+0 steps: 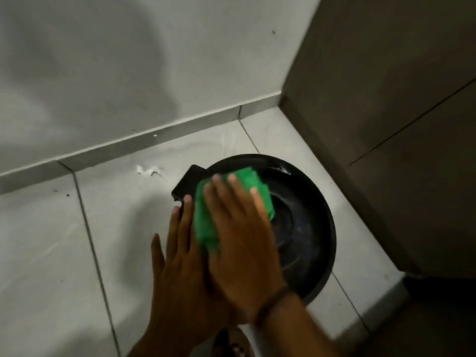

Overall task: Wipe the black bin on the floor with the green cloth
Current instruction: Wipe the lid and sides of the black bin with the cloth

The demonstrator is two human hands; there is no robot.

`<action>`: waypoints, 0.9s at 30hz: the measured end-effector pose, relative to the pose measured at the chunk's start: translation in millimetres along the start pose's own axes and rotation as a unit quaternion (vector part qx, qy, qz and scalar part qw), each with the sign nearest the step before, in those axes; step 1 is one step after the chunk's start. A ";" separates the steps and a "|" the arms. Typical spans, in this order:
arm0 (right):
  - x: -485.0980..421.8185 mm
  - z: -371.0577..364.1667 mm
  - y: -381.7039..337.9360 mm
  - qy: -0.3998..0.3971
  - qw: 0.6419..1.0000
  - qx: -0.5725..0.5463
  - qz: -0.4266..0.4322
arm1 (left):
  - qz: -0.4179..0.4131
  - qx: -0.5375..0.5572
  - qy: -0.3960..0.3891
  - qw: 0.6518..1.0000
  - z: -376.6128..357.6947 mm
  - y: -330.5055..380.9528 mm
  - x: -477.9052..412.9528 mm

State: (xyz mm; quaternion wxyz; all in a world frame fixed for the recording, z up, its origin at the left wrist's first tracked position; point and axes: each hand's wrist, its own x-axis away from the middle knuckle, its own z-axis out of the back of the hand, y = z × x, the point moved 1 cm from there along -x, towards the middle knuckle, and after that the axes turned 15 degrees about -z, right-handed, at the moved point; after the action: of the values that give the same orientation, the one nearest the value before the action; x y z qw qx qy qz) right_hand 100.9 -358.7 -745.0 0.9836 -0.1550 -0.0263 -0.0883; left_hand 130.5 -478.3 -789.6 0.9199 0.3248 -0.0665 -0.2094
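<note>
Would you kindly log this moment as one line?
right hand pressing green cloth on black bin | left hand steadying bin side

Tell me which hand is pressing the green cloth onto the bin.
The right hand, lying flat on the green cloth over the black bin. The left hand rests bare against the bin's side.

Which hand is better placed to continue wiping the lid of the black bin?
The right hand, probably: it lies flat on the green cloth on the black bin. The left hand rests at the bin's left edge, off the cloth.
</note>
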 end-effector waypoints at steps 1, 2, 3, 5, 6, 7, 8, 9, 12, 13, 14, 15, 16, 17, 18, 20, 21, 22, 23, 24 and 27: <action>22.6 -5.7 1.2 0.001 0.999 -0.004 0.041 | -0.015 -0.011 0.039 0.999 -4.4 -3.5 1.3; 47.1 -8.9 14.1 0.008 0.998 0.004 0.057 | -0.013 -0.016 0.067 0.998 -6.7 -5.2 1.6; 67.9 -6.7 34.4 0.012 0.998 0.019 0.054 | 0.009 0.001 0.055 0.998 -6.0 -3.2 1.0; 81.1 9.5 75.4 0.062 0.998 0.024 0.002 | 0.029 0.047 0.006 0.998 -0.2 -0.9 -1.6; 70.5 20.2 88.5 0.077 0.996 -0.002 -0.044 | 0.028 0.050 -0.003 0.998 0.7 -0.9 -2.3; 48.1 28.2 93.5 0.080 0.992 -0.038 -0.095 | 0.029 0.049 -0.011 0.998 0.3 -1.5 -2.1; 22.1 33.9 83.0 0.066 0.987 -0.068 -0.133 | 0.025 0.051 -0.019 0.998 0.7 -2.2 -2.1; 8.6 36.6 62.8 0.053 0.989 -0.051 -0.130 | 0.018 0.053 -0.021 0.998 1.5 -0.9 0.7; 32.7 11.5 32.0 0.012 1.000 -0.023 -0.010 | 0.025 0.051 -0.020 0.998 5.1 0.4 2.0; 60.8 4.5 39.7 0.007 0.999 -0.028 0.017 | 0.027 0.054 -0.022 0.998 4.3 1.9 2.6; 84.2 4.2 55.2 0.009 0.999 -0.033 0.020 | 0.032 0.058 -0.022 0.998 6.4 4.6 2.4; 91.3 12.2 72.4 0.021 0.999 -0.042 0.002 | 0.034 0.065 -0.027 0.997 7.4 6.0 2.0; 81.8 21.7 85.3 0.042 0.997 -0.048 -0.038 | 0.035 0.069 -0.036 0.996 8.9 6.8 2.1; 58.9 30.5 90.6 0.071 0.992 -0.057 -0.083 | 0.036 0.069 -0.040 0.996 9.3 6.1 1.7; 32.9 35.1 82.7 0.078 0.989 -0.057 -0.111 | 0.037 0.066 -0.045 0.996 9.6 5.4 0.8; 18.0 27.2 48.9 0.051 0.992 -0.040 -0.109 | 0.032 0.055 -0.047 0.997 6.8 4.2 2.6; 27.0 15.6 36.9 0.041 0.996 -0.046 -0.064 | 0.031 0.051 -0.045 0.997 6.1 2.6 3.9; 49.4 6.5 33.5 0.022 0.998 -0.050 -0.023 | 0.030 0.049 -0.041 0.997 6.1 1.8 4.1; 77.2 0.3 41.5 0.014 0.998 -0.056 -0.003 | 0.028 0.053 -0.041 0.997 6.0 1.9 4.2; 97.2 0.5 55.7 0.018 0.998 -0.060 0.005 | 0.027 0.060 -0.042 0.997 7.1 2.0 3.9; 73.8 20.4 102.2 0.088 0.990 -0.074 -0.085 | 0.025 0.079 -0.049 0.995 6.6 4.1 3.1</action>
State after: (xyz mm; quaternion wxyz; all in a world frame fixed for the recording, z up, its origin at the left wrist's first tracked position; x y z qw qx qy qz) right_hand 191.6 -268.9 -750.5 0.9569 -0.2157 0.0541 -0.1866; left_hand 133.0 -480.6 -781.9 0.8921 0.3836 -0.1361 -0.1962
